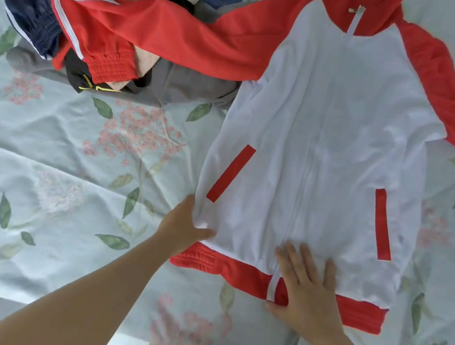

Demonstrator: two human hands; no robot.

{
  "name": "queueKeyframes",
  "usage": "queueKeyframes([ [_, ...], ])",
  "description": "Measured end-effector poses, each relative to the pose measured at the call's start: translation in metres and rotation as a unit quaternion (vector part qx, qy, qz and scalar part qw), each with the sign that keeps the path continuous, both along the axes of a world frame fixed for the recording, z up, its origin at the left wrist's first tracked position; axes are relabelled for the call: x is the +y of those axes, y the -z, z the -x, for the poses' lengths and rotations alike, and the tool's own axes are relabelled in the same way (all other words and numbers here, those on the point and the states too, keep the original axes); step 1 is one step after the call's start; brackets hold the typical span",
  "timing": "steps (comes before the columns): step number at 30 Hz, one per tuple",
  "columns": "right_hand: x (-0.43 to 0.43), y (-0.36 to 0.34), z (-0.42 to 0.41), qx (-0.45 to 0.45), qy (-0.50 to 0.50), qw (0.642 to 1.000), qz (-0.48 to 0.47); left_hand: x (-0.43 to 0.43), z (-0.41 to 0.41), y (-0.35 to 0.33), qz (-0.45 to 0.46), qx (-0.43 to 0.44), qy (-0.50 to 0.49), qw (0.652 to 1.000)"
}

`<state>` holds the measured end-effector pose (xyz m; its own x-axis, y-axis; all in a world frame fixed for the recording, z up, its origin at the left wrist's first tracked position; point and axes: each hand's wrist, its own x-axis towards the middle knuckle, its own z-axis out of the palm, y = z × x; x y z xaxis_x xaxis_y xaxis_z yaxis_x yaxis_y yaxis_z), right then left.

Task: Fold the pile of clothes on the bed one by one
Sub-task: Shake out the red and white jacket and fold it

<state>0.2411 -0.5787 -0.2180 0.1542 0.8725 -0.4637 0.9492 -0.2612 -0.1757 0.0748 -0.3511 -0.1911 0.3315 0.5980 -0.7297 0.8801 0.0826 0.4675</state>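
Left grip (185,224) is pinching the jacket (323,140) edge nr hem; right grip (307,292), flat-fingered, is pressing it onto the bed (49,180). Sleeve (165,34) is lying over the pile (179,87), so you're risking dragging clothes w/ it.

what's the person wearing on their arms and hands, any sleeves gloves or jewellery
Nothing worn shows. The left hand and right hand are ungloved, with no rings on the fingers in view. Both forearms are bare to the frame edge: no sleeve, watch or bracelet.
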Motion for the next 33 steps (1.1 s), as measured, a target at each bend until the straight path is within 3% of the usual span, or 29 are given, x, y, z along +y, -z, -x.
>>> queueKeyframes([
  [4, -0.001, -0.006, -0.010, -0.023, 0.005, 0.999, -0.043, 0.004, 0.013, -0.011, 0.131, -0.064, -0.083, 0.986],
  [8, -0.015, -0.010, -0.029, -0.034, 0.042, 0.998, -0.034, 0.008, 0.014, -0.017, 0.095, -0.082, -0.270, 0.955],
  [11, -0.034, -0.013, -0.036, -0.051, 0.043, 0.996, -0.053, -0.001, 0.011, -0.015, 0.139, -0.059, -0.406, 0.901],
  [13, -0.044, -0.017, -0.036, -0.045, 0.127, 0.990, -0.048, -0.015, 0.009, -0.015, 0.213, -0.095, -0.464, 0.855],
  [15, -0.051, -0.021, -0.035, -0.025, 0.325, 0.944, -0.055, -0.034, 0.010, -0.017, 0.229, -0.179, -0.544, 0.787],
  [17, -0.053, -0.026, -0.034, 0.021, 0.539, 0.841, -0.041, -0.056, 0.013, -0.018, 0.237, -0.261, -0.627, 0.694],
  [19, -0.054, -0.027, -0.035, 0.065, 0.670, 0.737, -0.063, -0.079, 0.011, -0.019, 0.248, -0.299, -0.660, 0.643],
  [21, -0.057, -0.023, -0.037, 0.136, 0.725, 0.669, -0.092, -0.098, 0.000, -0.019, 0.283, -0.298, -0.642, 0.647],
  [23, -0.060, -0.020, -0.039, 0.238, 0.760, 0.596, -0.107, -0.106, -0.015, -0.015, 0.305, -0.273, -0.604, 0.684],
  [27, -0.067, -0.024, -0.043, 0.355, 0.814, 0.438, -0.139, -0.096, -0.032, 0.000, 0.260, -0.213, -0.615, 0.714],
  [29, -0.072, -0.027, -0.041, 0.379, 0.820, 0.405, -0.143, -0.096, -0.031, 0.004, 0.234, -0.192, -0.621, 0.723],
  [33, -0.090, -0.025, -0.029, 0.350, 0.834, 0.419, -0.080, -0.122, -0.018, 0.000, 0.168, -0.097, -0.608, 0.770],
])
